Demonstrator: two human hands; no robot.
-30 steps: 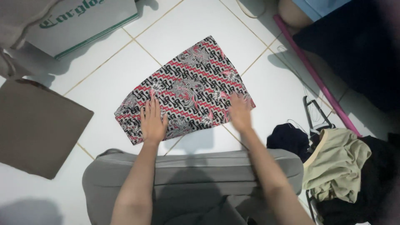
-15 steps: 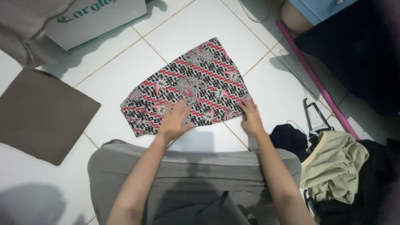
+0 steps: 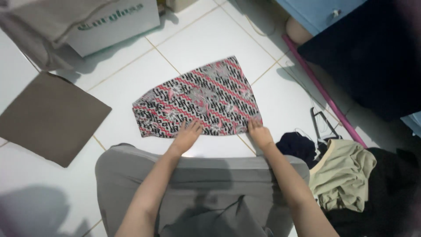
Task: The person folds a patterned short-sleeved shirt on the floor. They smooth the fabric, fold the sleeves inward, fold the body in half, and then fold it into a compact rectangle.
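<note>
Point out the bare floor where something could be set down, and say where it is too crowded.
Bare white tile lies beyond the patterned cloth, toward the white box. Another patch lies between the cloth and the brown sheet. Tile right of the cloth, up to the pink rod, is free. Crowded: the clothes pile at right, and the near edge where left hand and right hand rest.

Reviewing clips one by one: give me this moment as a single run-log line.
left hand: flat on near edge of patterned cloth | right hand: on cloth's near right corner | cloth: spread on white tile floor | clothes pile: to the right
</note>
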